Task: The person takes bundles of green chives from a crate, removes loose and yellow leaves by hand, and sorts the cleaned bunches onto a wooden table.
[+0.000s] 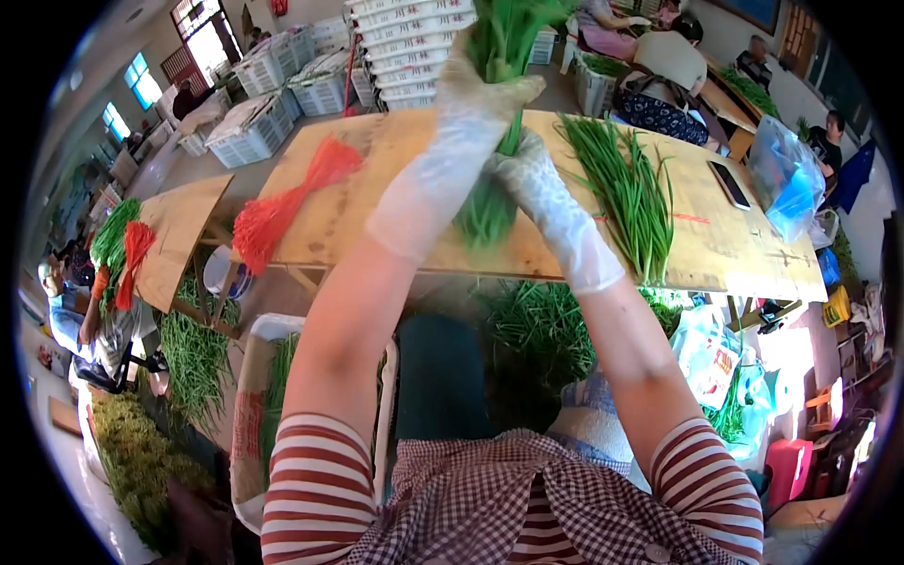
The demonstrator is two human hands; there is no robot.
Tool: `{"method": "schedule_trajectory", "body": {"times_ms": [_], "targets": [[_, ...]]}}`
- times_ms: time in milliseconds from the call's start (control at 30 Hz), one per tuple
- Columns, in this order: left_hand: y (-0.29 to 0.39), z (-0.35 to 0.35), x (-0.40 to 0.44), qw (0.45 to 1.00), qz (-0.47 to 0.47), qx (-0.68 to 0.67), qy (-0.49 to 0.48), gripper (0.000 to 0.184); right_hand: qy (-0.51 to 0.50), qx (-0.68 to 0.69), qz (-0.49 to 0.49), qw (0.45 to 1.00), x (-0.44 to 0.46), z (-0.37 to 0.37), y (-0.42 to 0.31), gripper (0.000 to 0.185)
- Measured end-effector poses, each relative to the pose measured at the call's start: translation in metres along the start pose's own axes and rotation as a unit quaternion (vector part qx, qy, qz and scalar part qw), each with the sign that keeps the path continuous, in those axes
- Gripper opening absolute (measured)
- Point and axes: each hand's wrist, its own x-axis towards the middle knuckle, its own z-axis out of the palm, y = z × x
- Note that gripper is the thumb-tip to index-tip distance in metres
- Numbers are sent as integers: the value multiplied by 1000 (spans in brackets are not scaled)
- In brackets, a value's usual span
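Both my hands wear whitish gloves and grip one bunch of long green vegetable stalks (513, 38), held upright above the wooden table. My left hand (480, 89) is closed around its upper part. Lower down, my right hand (532, 174) is closed around the middle, its fingers partly hidden. The bunch's lower end is blurred by motion. To the right lies a loose pile of similar green stalks (626, 198), with a few red ties (692, 218) beside it. A thick bundle of red ties (292, 202) lies on the left of the table.
The wooden table (744, 254) also bears a phone (729, 185) and a clear plastic bag (783, 174). White crates (410, 56) are stacked behind it. Below stand a white basket (247, 395) and heaps of green stalks (541, 325). Other people sit at tables nearby.
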Motion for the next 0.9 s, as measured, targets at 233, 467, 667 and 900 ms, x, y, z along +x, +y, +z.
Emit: {"method": "schedule_trajectory", "body": {"times_ms": [233,467,667,900], "targets": [[23,-75,-103,940,-178,-224,-188,73,-200,202,169,944,-88,-39,-81,44],[68,-54,-180,975,-97,-183,-78,38,-219,237,257,911,-174,-46,-3,54],[117,-72,-190,922,-125,-271,248,21,-25,327,42,944,-242,-68,-33,62],[72,-87,-242,855,-270,-323,302,19,7,84,299,950,-267,-54,-30,22]]}}
